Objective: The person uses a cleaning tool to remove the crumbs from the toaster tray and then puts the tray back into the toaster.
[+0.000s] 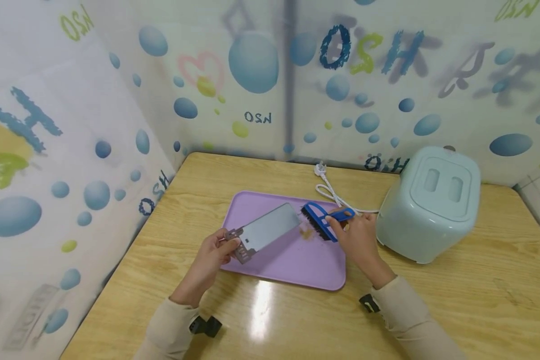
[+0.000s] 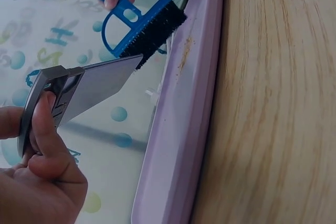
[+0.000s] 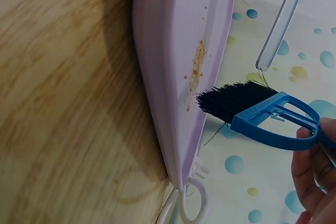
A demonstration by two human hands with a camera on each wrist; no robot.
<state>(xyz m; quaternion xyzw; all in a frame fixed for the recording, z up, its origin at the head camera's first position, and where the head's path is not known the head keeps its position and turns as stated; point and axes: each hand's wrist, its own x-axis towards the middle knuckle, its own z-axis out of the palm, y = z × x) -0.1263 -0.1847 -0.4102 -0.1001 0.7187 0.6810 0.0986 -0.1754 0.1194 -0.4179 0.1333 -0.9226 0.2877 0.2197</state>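
Observation:
My left hand [image 1: 209, 260] pinches the dark grey end of a flat metal crumb tray [image 1: 272, 225], tilted above a purple tray [image 1: 279, 267]. In the left wrist view the thumb and fingers grip the end of the crumb tray [image 2: 102, 85]. My right hand [image 1: 357, 237] holds a blue brush [image 1: 319, 220] by its handle, its black bristles [image 3: 236, 100] pointing down toward the purple tray. The brush is just beyond the crumb tray's free end; whether they touch I cannot tell. Brown crumbs [image 3: 197, 69] lie on the purple tray beneath.
A pale green toaster [image 1: 432, 210] with a lid on top stands right of the purple tray. Its white cord [image 1: 328, 192] and plug [image 1: 320, 170] lie behind the tray on the wooden table [image 1: 297, 325]. Patterned curtains [image 1: 130, 115] border the table at the back and left.

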